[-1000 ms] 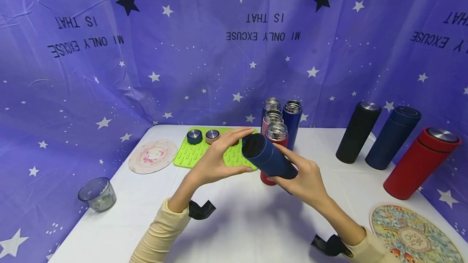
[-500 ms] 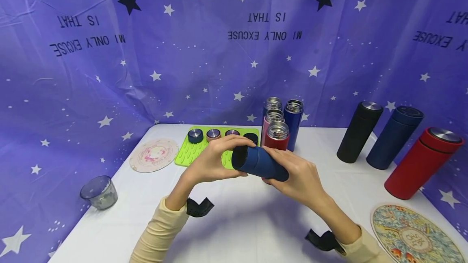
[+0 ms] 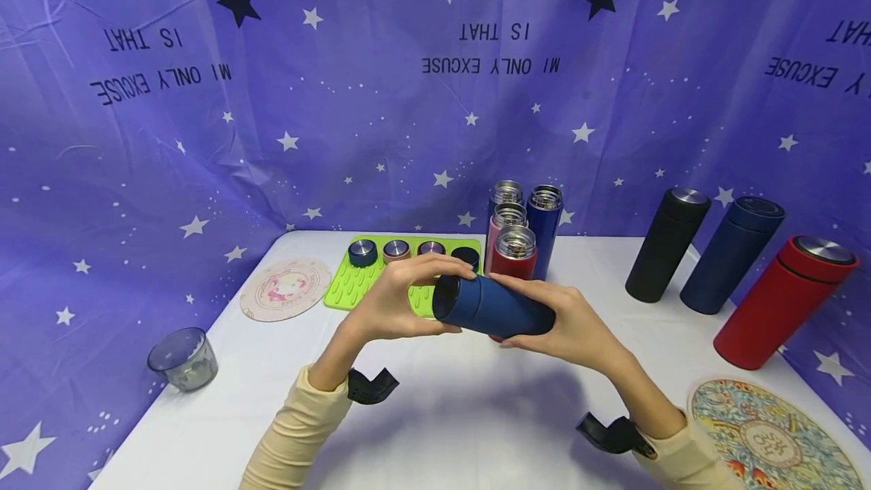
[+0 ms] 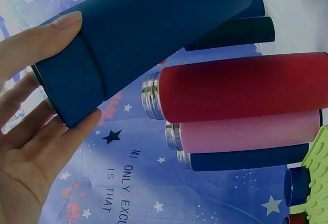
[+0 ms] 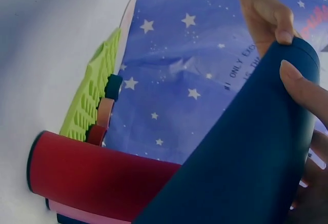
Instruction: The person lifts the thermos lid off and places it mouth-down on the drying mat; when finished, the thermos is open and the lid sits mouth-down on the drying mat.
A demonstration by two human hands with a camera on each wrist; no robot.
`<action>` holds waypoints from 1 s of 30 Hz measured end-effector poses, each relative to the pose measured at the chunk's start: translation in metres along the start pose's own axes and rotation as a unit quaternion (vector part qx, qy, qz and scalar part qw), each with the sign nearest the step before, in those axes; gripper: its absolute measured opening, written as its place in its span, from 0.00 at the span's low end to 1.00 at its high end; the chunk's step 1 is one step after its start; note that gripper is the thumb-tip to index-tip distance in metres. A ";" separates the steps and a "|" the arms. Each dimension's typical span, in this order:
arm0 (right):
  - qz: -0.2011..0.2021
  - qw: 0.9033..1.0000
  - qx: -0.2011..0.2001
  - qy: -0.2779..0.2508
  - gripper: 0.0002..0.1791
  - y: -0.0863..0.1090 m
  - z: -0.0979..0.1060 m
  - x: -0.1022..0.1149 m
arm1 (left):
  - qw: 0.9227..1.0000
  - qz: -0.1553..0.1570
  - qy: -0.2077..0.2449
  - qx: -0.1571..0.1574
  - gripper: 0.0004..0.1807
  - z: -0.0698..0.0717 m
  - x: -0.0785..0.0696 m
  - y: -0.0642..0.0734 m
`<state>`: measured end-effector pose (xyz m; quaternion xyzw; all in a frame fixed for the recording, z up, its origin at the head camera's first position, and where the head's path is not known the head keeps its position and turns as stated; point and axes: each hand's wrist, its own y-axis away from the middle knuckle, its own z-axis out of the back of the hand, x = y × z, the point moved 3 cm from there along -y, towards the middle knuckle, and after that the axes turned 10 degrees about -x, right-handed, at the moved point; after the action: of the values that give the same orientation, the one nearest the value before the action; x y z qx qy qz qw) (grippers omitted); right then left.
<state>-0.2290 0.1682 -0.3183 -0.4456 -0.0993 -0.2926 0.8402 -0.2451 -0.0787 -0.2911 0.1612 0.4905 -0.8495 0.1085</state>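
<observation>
A dark blue thermos is held tilted above the table, its capped end toward the left. My left hand grips the cap, thumb on one side and fingers on the other. Around the lower body of the thermos my right hand is wrapped; the right wrist view shows its thumb lying along the blue side. The cap sits on the bottle with a thin seam between them. Just behind stand lidless bottles: a red one, a pink one and two blue ones, partly hidden by each other.
Several loose lids sit on a green mat at the back. Black, blue and red capped thermoses stand right. A glass cup and pink round mat are left; a patterned mat is front right.
My left hand has come from beside the thermos onto its cap. The thermos has swung lower and closer to level. Lately my right hand has shifted slightly right.
</observation>
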 end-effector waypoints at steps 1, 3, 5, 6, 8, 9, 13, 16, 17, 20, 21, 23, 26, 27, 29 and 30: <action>-0.006 1.000 0.005 -0.003 0.45 0.000 0.001 -0.001 | 1.000 -0.003 0.000 0.001 0.36 0.000 0.000 0.000; -0.017 1.000 0.011 -0.009 0.44 0.000 0.003 -0.003 | 1.000 -0.010 -0.004 0.002 0.36 -0.001 0.000 -0.001; -0.023 1.000 0.011 -0.012 0.44 0.000 0.004 -0.005 | 1.000 -0.017 -0.011 0.003 0.36 -0.001 0.000 -0.001; -0.024 1.000 0.009 -0.015 0.44 0.000 0.004 -0.005 | 1.000 -0.019 -0.014 0.004 0.36 -0.001 0.000 -0.002; -0.019 1.000 0.004 -0.017 0.44 0.000 0.004 -0.006 | 1.000 -0.021 -0.017 0.008 0.36 -0.002 0.000 -0.002; -0.013 1.000 0.001 -0.017 0.44 0.000 0.003 -0.006 | 1.000 -0.020 -0.017 0.011 0.36 -0.002 -0.001 -0.002; 0.004 1.000 -0.003 -0.016 0.44 0.001 0.001 -0.004 | 1.000 -0.016 -0.017 0.015 0.37 -0.001 -0.001 -0.001; 0.012 1.000 -0.005 -0.011 0.44 0.001 0.000 -0.003 | 1.000 -0.013 -0.018 0.009 0.38 -0.001 -0.002 0.000; 0.016 1.000 -0.007 -0.007 0.44 0.001 0.000 -0.002 | 1.000 -0.011 -0.021 0.005 0.38 -0.001 -0.002 -0.001; 0.034 0.999 -0.021 0.016 0.44 0.001 0.000 0.001 | 1.000 -0.001 -0.029 -0.010 0.39 -0.001 -0.005 -0.001; 0.043 0.998 -0.028 0.026 0.45 0.001 0.000 0.002 | 0.999 0.006 -0.031 -0.017 0.40 -0.001 -0.005 -0.001; 0.060 0.996 -0.045 0.048 0.45 0.001 0.001 0.005 | 0.999 0.028 -0.034 -0.031 0.40 -0.001 -0.006 -0.001; 0.078 0.991 -0.072 0.087 0.44 0.001 0.001 0.009 | 0.995 0.081 -0.025 -0.051 0.39 -0.002 -0.006 0.000; 0.080 0.989 -0.077 0.099 0.45 0.002 0.002 0.010 | 0.993 0.099 -0.025 -0.056 0.38 -0.003 -0.005 0.000; 0.081 0.985 -0.084 0.124 0.45 0.002 0.002 0.012 | 0.988 0.137 -0.023 -0.063 0.36 -0.004 -0.004 0.001; 0.080 0.984 -0.085 0.137 0.46 0.003 0.003 0.012 | 0.986 0.153 -0.023 -0.065 0.35 -0.005 -0.003 0.002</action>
<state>-0.2172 0.1666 -0.3132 -0.4777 0.0780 -0.2902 0.8255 -0.2410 -0.0755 -0.2939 0.2073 0.5113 -0.7928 0.2589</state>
